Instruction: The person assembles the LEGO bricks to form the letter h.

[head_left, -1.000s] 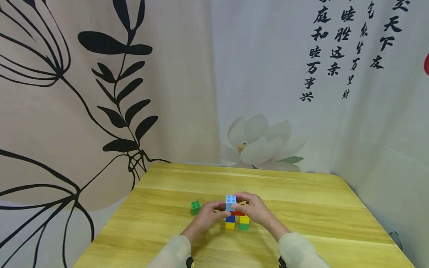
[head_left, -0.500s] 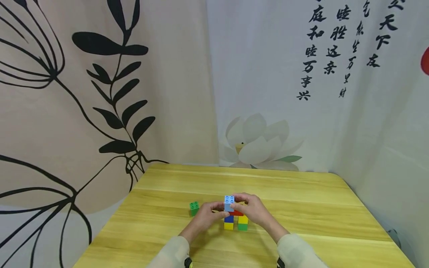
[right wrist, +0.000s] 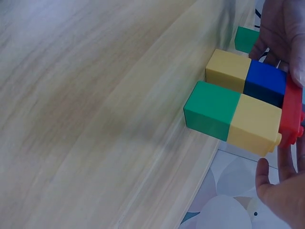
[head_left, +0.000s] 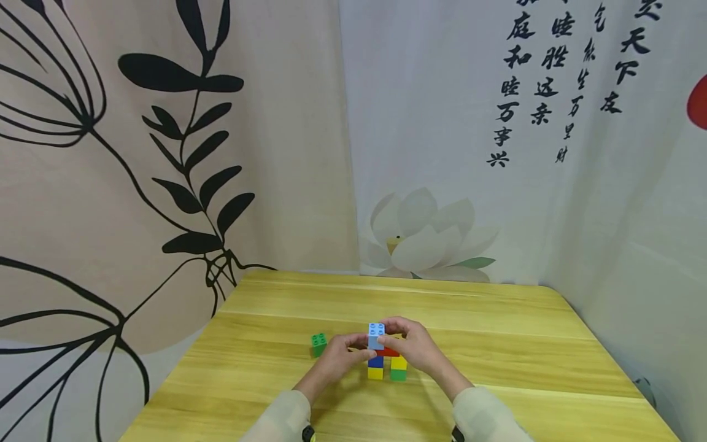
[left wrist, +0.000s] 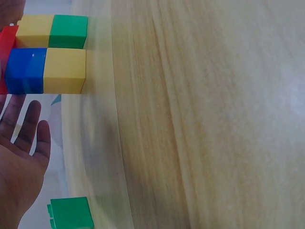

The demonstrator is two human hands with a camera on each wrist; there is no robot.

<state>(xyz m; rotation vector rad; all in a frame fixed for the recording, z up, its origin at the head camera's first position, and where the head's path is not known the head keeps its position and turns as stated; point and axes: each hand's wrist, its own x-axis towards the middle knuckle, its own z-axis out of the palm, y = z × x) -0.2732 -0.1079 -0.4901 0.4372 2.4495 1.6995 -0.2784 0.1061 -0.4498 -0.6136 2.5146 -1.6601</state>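
Below the fingers, an upright blue-on-yellow column (head_left: 375,368) and yellow-on-green column (head_left: 398,369) carry a red brick (head_left: 389,353), long axis sideways, left end pinched by the left hand (head_left: 338,357); above, the right hand (head_left: 418,347) pinches a light-blue brick (head_left: 375,333), studs up. Left of the fingers: a green brick (head_left: 318,345).

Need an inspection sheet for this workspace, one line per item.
Surface: wood-grain table, bricks standing on it.
Job's things: light-blue brick above red brick; red brick reaches across two columns, blue brick on lower yellow brick, and upper yellow brick on bottom green brick. Full seating can't be judged. Loose green brick stands apart, to the left.
Clutter: nothing seen.
Left grip: bare hand, thumb at the red brick's left end.
Right grip: bare hand, pinching the light-blue brick.
Cables: nothing certain; blurred dark shape beyond the table's right edge.
Surroundings: printed hanging backdrop behind the table.
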